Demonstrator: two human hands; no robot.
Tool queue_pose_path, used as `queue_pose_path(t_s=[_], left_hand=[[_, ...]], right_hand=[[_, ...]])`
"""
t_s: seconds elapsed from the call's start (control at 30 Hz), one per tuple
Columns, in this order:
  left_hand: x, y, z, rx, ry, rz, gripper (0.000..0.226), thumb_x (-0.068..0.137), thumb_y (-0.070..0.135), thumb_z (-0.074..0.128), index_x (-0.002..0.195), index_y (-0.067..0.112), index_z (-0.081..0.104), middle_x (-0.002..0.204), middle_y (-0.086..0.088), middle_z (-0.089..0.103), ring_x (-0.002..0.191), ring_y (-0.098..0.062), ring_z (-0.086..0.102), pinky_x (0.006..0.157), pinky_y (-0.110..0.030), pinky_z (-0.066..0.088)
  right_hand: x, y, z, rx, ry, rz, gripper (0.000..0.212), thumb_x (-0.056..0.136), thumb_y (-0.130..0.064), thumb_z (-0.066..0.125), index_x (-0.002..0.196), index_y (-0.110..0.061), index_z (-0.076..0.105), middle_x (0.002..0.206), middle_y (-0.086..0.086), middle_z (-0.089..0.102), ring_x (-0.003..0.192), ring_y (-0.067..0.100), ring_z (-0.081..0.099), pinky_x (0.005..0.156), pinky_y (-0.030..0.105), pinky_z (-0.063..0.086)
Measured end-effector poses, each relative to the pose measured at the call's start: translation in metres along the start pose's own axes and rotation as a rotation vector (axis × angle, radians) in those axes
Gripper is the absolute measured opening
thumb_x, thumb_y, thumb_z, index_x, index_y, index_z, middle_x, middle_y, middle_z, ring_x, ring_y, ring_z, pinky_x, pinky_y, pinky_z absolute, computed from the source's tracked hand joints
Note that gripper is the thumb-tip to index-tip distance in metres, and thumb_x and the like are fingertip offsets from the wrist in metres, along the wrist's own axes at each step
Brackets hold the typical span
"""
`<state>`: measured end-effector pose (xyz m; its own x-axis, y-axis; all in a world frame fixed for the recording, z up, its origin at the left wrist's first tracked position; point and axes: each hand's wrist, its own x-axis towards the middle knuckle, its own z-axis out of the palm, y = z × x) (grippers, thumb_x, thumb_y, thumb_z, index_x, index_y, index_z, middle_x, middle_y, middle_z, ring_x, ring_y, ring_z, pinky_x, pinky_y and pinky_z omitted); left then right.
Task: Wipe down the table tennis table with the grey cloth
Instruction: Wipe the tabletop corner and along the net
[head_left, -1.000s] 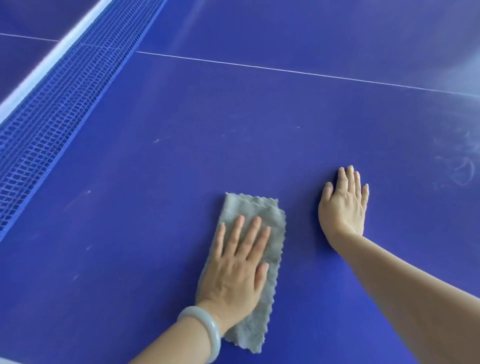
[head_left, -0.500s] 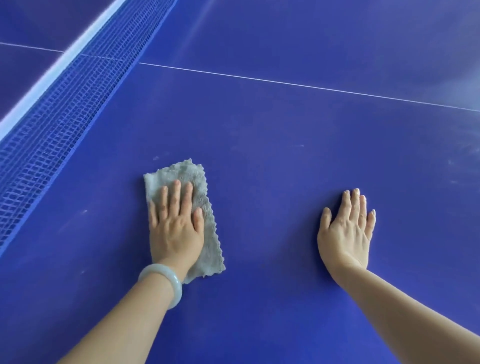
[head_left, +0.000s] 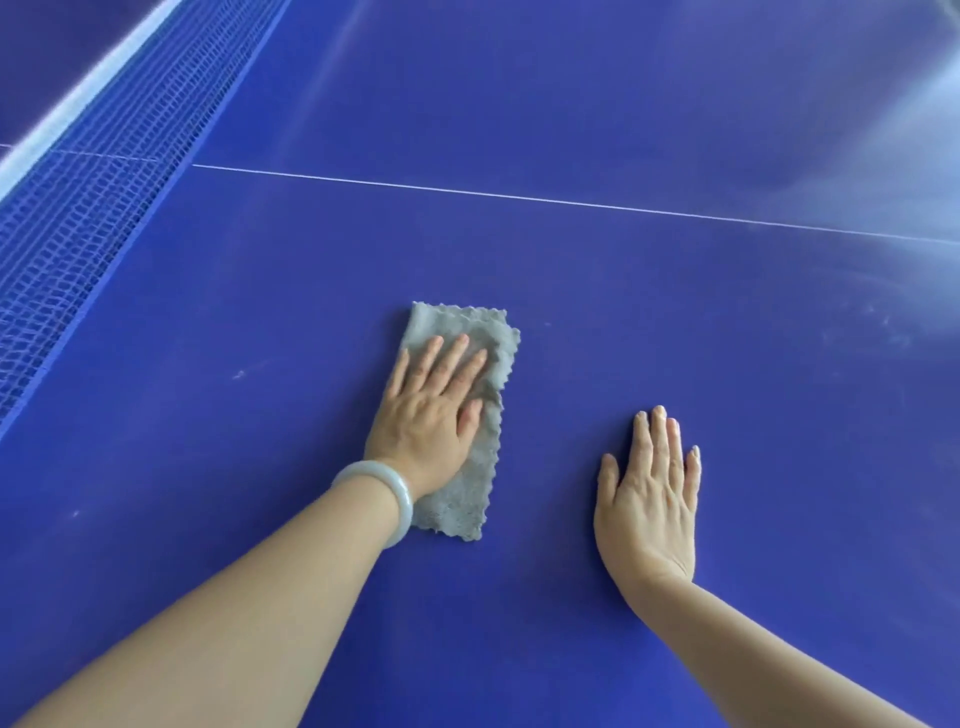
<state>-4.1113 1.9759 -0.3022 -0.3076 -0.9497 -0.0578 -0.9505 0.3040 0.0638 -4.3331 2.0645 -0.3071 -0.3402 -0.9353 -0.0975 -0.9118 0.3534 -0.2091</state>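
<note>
Head view: the grey cloth (head_left: 460, 332) is laid flat on the table tennis table (head_left: 675, 338), well apart from the net (head_left: 78, 218), and is pressed down by the straight-fingered left hand (head_left: 431, 410). Farther from the net, the right hand (head_left: 649, 509) is rested flat on the table, with nothing grasped.

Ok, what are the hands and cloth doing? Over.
Left hand flat, pressing grey scalloped cloth onto blue table tennis table. Right hand flat on table. Blue mesh net at left, apart from cloth.

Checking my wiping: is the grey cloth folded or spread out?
Folded, apparently: the grey cloth is a narrow strip with layered edges, flat under the left hand.
</note>
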Motion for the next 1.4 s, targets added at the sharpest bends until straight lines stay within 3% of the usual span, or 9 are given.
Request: queue_pose_path(t_s=[0.13, 0.33, 0.53, 0.7, 0.8, 0.9, 1.03, 1.2, 1.4], left_hand=[[0.001, -0.007, -0.002, -0.067, 0.04, -0.122, 0.064, 0.097, 0.045, 0.011, 0.157, 0.028, 0.021, 0.165, 0.007, 0.011, 0.153, -0.017, 0.005, 0.124, -0.046, 0.008], [0.003, -0.008, -0.001, -0.056, 0.026, -0.118, 0.064, 0.097, 0.043, 0.01, 0.158, 0.027, 0.015, 0.166, 0.006, 0.006, 0.153, -0.017, 0.001, 0.124, -0.047, 0.008], [0.002, -0.008, -0.001, -0.076, 0.045, -0.094, 0.062, 0.098, 0.04, 0.022, 0.157, 0.024, 0.024, 0.165, 0.003, 0.015, 0.153, -0.021, 0.01, 0.121, -0.052, 0.019], [-0.001, -0.009, -0.002, -0.059, 0.04, -0.082, 0.061, 0.099, 0.04, 0.021, 0.157, 0.023, 0.022, 0.165, 0.002, 0.013, 0.153, -0.023, 0.009, 0.12, -0.054, 0.021], [-0.004, -0.002, -0.001, -0.034, -0.004, 0.141, 0.062, 0.1, 0.041, 0.028, 0.158, 0.022, 0.019, 0.166, 0.0, 0.01, 0.153, -0.026, 0.007, 0.118, -0.056, 0.024], [0.011, 0.023, 0.0, -0.008, -0.072, 0.429, 0.064, 0.1, 0.044, 0.03, 0.159, 0.025, 0.014, 0.167, 0.002, 0.005, 0.154, -0.026, 0.002, 0.12, -0.057, 0.016], [0.076, 0.061, -0.006, -0.019, -0.108, 0.534, 0.059, 0.102, 0.044, 0.019, 0.158, 0.033, 0.004, 0.166, 0.007, -0.003, 0.153, -0.021, -0.012, 0.121, -0.054, -0.004], [0.151, 0.069, -0.007, 0.028, -0.1, 0.417, 0.061, 0.102, 0.047, 0.018, 0.158, 0.034, -0.005, 0.165, 0.009, -0.013, 0.152, -0.018, -0.016, 0.12, -0.052, -0.01], [0.138, -0.01, -0.011, -0.044, 0.007, -0.062, 0.061, 0.1, 0.047, 0.012, 0.159, 0.03, 0.007, 0.166, 0.007, 0.002, 0.153, -0.019, -0.002, 0.123, -0.05, 0.001]], right_hand=[[-0.003, -0.002, -0.007, 0.029, -0.016, 0.005, 0.06, 0.104, -0.034, 0.02, 0.159, -0.015, 0.002, 0.166, -0.004, -0.007, 0.151, 0.008, -0.014, 0.121, 0.032, -0.016], [0.025, -0.01, -0.03, 0.249, 0.005, 0.082, 0.052, 0.104, -0.033, 0.036, 0.15, -0.01, 0.036, 0.157, 0.004, 0.032, 0.147, 0.025, 0.019, 0.124, 0.041, 0.01], [0.125, -0.029, -0.032, 0.173, 0.021, 0.163, 0.055, 0.107, -0.024, 0.025, 0.158, -0.008, 0.01, 0.167, 0.003, 0.003, 0.154, 0.016, -0.003, 0.124, 0.035, -0.006], [0.135, -0.031, -0.017, 0.141, 0.036, 0.232, 0.057, 0.105, -0.026, 0.016, 0.159, -0.012, 0.007, 0.167, -0.002, -0.001, 0.153, 0.011, -0.007, 0.124, 0.034, -0.009], [0.138, -0.027, -0.016, 0.172, 0.04, 0.239, 0.059, 0.104, -0.032, 0.016, 0.159, -0.014, 0.01, 0.167, -0.004, 0.0, 0.152, 0.008, -0.007, 0.123, 0.033, -0.01], [0.139, -0.027, -0.015, 0.144, 0.025, 0.24, 0.061, 0.104, -0.038, 0.018, 0.159, -0.014, 0.007, 0.167, -0.005, -0.002, 0.152, 0.007, -0.009, 0.123, 0.032, -0.011], [0.138, -0.027, -0.018, 0.153, 0.035, 0.235, 0.063, 0.103, -0.042, 0.016, 0.159, -0.016, 0.007, 0.166, -0.007, -0.003, 0.151, 0.004, -0.011, 0.123, 0.031, -0.011], [0.144, -0.024, -0.016, 0.107, 0.03, 0.222, 0.063, 0.103, -0.043, 0.016, 0.159, -0.019, 0.004, 0.166, -0.009, -0.005, 0.151, 0.003, -0.012, 0.122, 0.031, -0.013], [0.148, -0.023, -0.01, -0.003, 0.012, 0.225, 0.063, 0.102, -0.041, 0.01, 0.158, -0.019, -0.008, 0.164, -0.008, -0.017, 0.15, 0.006, -0.019, 0.122, 0.036, -0.014]])
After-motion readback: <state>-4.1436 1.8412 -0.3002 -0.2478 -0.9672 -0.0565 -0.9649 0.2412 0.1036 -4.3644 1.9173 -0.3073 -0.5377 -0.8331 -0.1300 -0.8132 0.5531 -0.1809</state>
